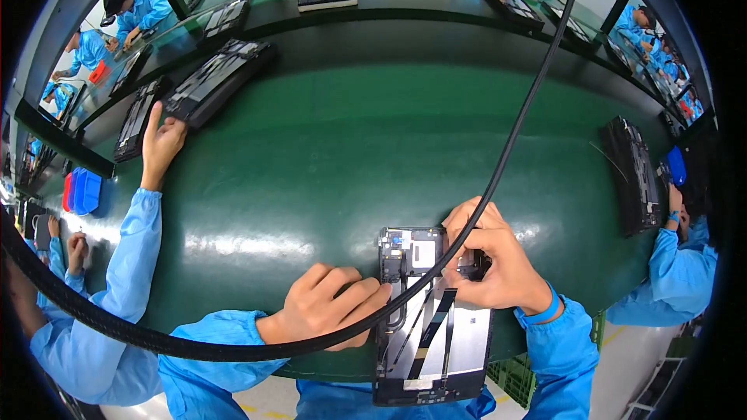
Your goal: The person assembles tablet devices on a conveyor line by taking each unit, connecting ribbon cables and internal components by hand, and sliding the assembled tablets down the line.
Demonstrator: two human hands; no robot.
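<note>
At far left, a blue plastic bin [87, 191] sits beside the green tabletop [327, 140]. A co-worker's hand [163, 145] is at a black rectangular tray-like unit [222, 82]. The person's left hand [331, 305] shows a loosely curled grip at the left edge of an opened, flat, black-framed device with a silver-grey panel [468, 336], located at the tabletop's near edge. The right hand [498, 253] brings thumb and fingers together over the device's upper right; whether they pinch anything cannot be told. At far right stands a black stack of flat units [634, 175].
</note>
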